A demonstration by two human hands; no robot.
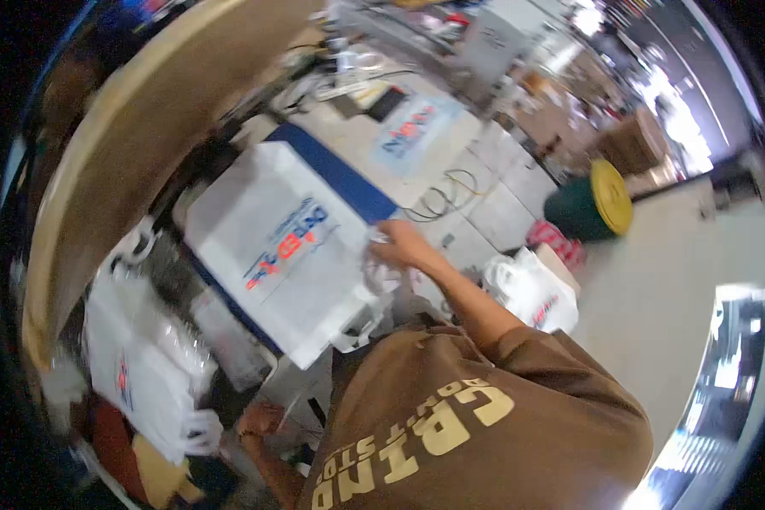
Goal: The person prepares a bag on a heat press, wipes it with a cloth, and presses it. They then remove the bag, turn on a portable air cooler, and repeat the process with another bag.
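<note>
A white carry bag (280, 246) with blue and red printed lettering lies flat over a dark blue board (336, 174). At the bag's right corner, near its handle, my right hand (393, 245) is closed on the bunched material. My left hand (261, 420) is low at the left, blurred, beside another white bag (136, 348) that has a looped handle. Whether its fingers touch that handle cannot be made out. Clear plastic wrapping (187, 348) shows against this second bag.
Above the board, a printed light-blue sheet (412, 132) and a loose cable (450, 195) lie on a pale surface. White bags (531, 293) sit to my right. Beyond stand a green bin with a yellow lid (612, 197) and cardboard boxes (633, 144). A large tan panel (136, 119) curves along the left.
</note>
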